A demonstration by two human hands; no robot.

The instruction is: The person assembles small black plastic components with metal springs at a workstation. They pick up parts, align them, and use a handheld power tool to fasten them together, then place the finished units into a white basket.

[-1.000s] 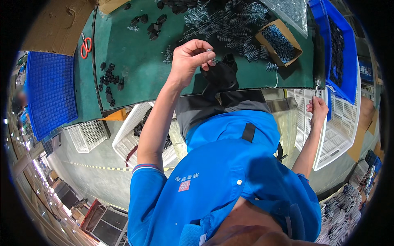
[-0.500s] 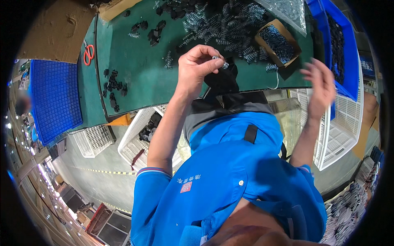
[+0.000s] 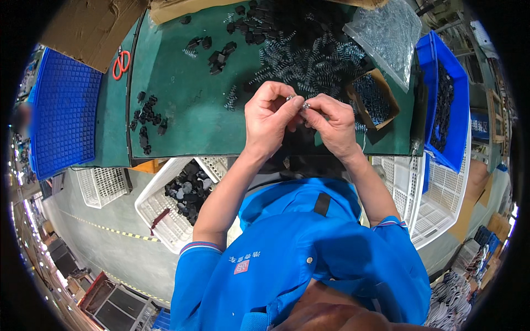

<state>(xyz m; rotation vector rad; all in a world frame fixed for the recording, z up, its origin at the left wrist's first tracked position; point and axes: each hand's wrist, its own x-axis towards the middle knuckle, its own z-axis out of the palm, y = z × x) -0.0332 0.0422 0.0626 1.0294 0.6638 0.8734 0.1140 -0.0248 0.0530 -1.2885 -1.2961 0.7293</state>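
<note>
My left hand (image 3: 269,115) and my right hand (image 3: 330,122) meet above the near edge of a green work mat (image 3: 182,116). Between their fingertips they pinch a small metal spring part (image 3: 298,102). Just beyond the hands lies a heap of metal springs (image 3: 309,58) mixed with small black plastic parts (image 3: 251,27). A small cardboard box (image 3: 374,99) with dark springs in it sits right of my right hand. What lies under my palms is hidden.
Red scissors (image 3: 120,63) lie at the mat's left edge, by a blue grid tray (image 3: 61,113). Black parts (image 3: 148,118) are scattered on the left. A clear bag of springs (image 3: 386,33) and a blue bin (image 3: 448,105) stand right. White crates (image 3: 176,204) sit below the table.
My right hand has come up from the right side below the table to meet my left hand over the mat. Both now pinch the small spring part.
</note>
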